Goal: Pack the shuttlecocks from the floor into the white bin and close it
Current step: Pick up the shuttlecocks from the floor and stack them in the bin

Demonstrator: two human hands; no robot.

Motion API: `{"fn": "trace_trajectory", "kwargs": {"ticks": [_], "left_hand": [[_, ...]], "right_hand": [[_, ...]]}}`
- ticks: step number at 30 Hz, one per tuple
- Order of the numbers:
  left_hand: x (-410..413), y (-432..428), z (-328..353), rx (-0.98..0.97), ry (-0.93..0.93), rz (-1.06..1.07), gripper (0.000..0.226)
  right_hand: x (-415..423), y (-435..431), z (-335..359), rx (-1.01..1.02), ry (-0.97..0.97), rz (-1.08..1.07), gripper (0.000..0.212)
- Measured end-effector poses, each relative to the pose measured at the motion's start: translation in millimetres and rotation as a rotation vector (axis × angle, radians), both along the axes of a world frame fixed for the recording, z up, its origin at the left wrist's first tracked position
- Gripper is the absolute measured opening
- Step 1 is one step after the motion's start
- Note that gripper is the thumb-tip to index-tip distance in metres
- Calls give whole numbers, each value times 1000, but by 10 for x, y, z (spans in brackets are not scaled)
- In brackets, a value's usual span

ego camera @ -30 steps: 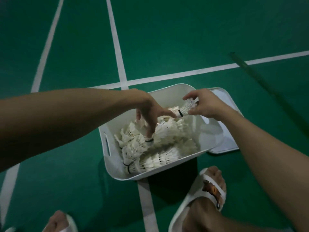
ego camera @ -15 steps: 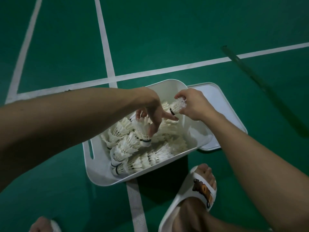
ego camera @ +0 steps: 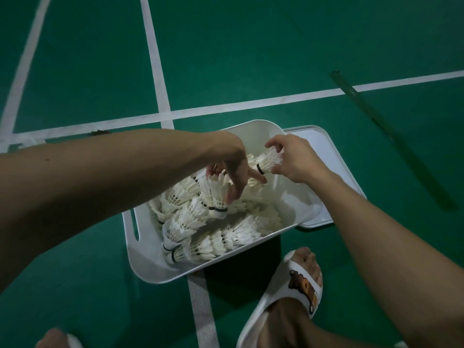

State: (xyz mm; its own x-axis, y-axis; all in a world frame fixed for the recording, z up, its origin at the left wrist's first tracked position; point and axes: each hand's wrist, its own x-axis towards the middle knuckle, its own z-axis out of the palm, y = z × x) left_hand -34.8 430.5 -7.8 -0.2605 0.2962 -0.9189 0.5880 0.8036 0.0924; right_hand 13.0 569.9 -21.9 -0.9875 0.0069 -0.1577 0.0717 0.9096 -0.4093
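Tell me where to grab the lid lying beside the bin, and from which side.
Take the lid by its raised right-hand rim, coming in from the right. It lies flat on the floor with its left edge hidden behind the white bin, so only the far and right edges are free for fingers.

My left arm (ego camera: 120, 177) blocks the left side of the white bin (ego camera: 150, 259). The shuttlecocks (ego camera: 190, 217) fill most of it. Bare room is at its right end, beside the lid (ego camera: 334, 156)

Bare forearms (ego camera: 100, 184); bare feet (ego camera: 308, 259) in white slide sandals (ego camera: 272, 292), brown cartoon print (ego camera: 301, 287) on rt strap.
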Motion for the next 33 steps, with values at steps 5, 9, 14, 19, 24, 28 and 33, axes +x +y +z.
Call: {"fn": "trace_trajectory", "kwargs": {"ticks": [5,9,14,19,24,28,33], "left_hand": [[-22,-114,42,50,-36,71,105],[-39,-172,48,65,-52,90,105],[-50,-238,70,100,-53,140,101],[-53,-330,114,125,-64,196,101],[-74,-417,150,143,-92,236,102],[-91,-455,169,167,-88,246,100],[-92,-480,148,178,-100,265,102]], "right_hand": [[-16,-7,9,-16,1,-32,51],[-12,-38,30,-41,6,-69,48],[21,-63,7,-59,58,-117,49],[28,-45,-6,-90,78,-155,49],[42,-63,3,-98,66,-157,49],[41,-65,11,-60,9,-111,50],[43,-103,-3,-67,-66,-43,48]]}}
